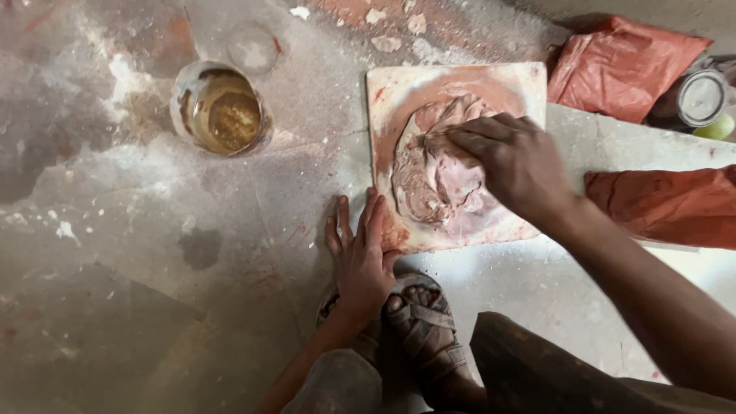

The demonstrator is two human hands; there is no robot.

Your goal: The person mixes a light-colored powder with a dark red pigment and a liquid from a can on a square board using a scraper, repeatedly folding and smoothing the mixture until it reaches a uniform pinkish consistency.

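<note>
Two hands at work on one square slab (529, 80) lying flat on the dusty floor (115, 253).

- Right hand (514, 165): fingers curled and pressed into a lump of wet pink clay (429, 180); gripping clay, nothing else held.
- Left hand (360, 257): flat and spread, fingers together, resting on the floor against the slab's near left corner; holds nothing.
- Clay: soft, folded mass sitting in the middle of the slab, smeared reddish around it.
- Sandalled foot (422, 322): just below the slab's near edge, beside the left wrist.

Risks, as judged:
- Slab may slide on the powdery floor under a hard push, since only the left hand braces it.
- Wet clay may squeeze over the slab's edge and pick up floor grit.
- Tub of water could be knocked by an elbow or a wide sweep; it stands near, left of the slab.

Containers:
- Round tub (222, 111): open, clay-crusted rim, holds murky brown water.
- Small round lid or dish (253, 47): beyond the tub, contents unclear.
- Jar with pale lid (699, 97): far right, shut, contents hidden.
- Red plastic bags (621, 65): crumpled, right of the slab, contents not visible.
</note>
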